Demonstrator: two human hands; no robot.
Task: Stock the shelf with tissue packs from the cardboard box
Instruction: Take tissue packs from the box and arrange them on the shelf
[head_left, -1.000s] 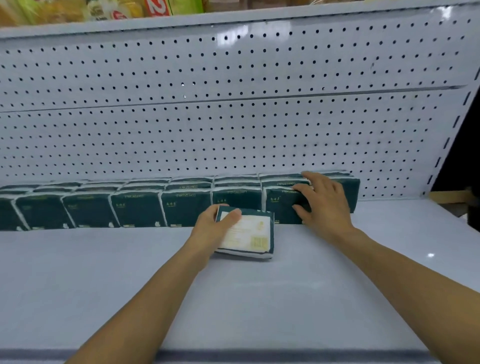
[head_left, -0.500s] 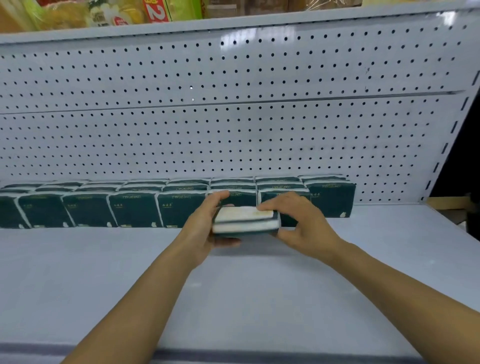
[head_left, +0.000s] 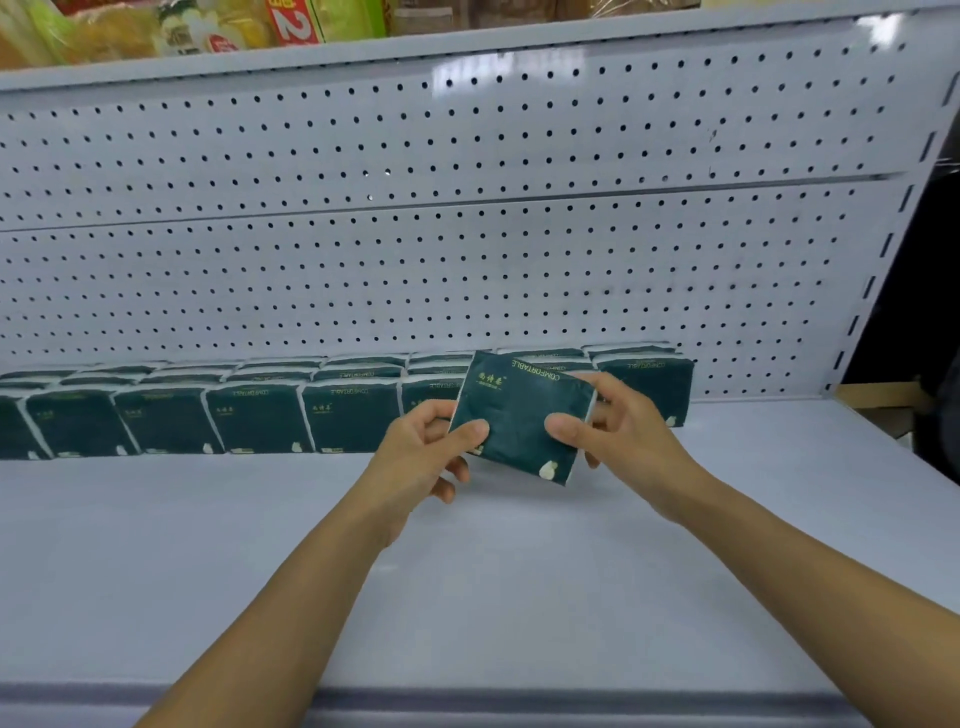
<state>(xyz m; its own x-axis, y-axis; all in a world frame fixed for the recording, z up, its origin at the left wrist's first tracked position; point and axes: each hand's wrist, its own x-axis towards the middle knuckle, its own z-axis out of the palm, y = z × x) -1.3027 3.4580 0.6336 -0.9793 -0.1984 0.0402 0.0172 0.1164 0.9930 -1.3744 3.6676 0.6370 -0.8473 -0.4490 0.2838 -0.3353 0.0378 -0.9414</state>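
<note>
Progress looks decent: row of packs (head_left: 260, 421) already lines the shelf (head_left: 467, 597) from 9 to 2 o'clock, while left hand (head_left: 421, 457) and right hand (head_left: 618, 431) both pinch one more tissue pack (head_left: 519, 415), tilted, still unplaced.

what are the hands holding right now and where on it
One dark green plastic-wrapped tissue pack, lifted and tilted. The left hand pinches its lower left corner; the right hand pinches its right edge.

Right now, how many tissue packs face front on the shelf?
7 front-row packs: six in a line from the left edge to the left hand, one beyond the right hand. The held pack may hide more; further rows stand behind.
</note>
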